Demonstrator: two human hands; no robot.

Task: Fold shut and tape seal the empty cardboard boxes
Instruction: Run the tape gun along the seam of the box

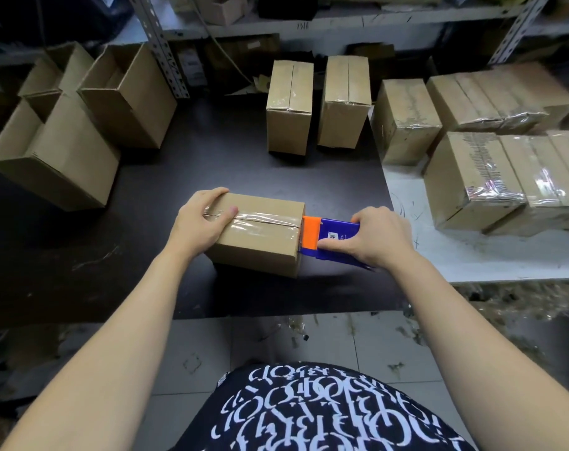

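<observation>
Black fabric printed with white lettering, a shirt (pixel 309 411), fills the lower edge, and two bare forearms are stretched forward from it. One brown cardboard box (pixel 260 249) lies on its side on the dark, scuffed tabletop (pixel 130 265), near its front edge and about the middle. Its top flaps are folded shut, and one strip of glossy clear tape (pixel 263 222) is laid along the seam. The left grip (pixel 200 219) is curled round the box's left end, with the fingers hooked over the far edge and the thumb pressed on the tape. One tape dispenser (pixel 328 237), flat, of blue plastic with an orange head, is clasped by the right grip (pixel 379 237), thumb on the near side and fingers over the far side. Its orange head is set against the top of the box's right end.

Two sealed boxes (pixel 289 105) are stood upright, side by side, at the back of the tabletop. Three open boxes (pixel 130 96), their flaps raised, can be made out at the left. More taped boxes (pixel 472 180), wrinkled film shining on them, are packed together on a white, scribbled tabletop (pixel 472 262) at the right; their exact number cannot be told. Grey metal shelving (pixel 161 43) with perforated uprights is seen behind, and a pale tiled floor (pixel 341 346) strewn with scraps below.
</observation>
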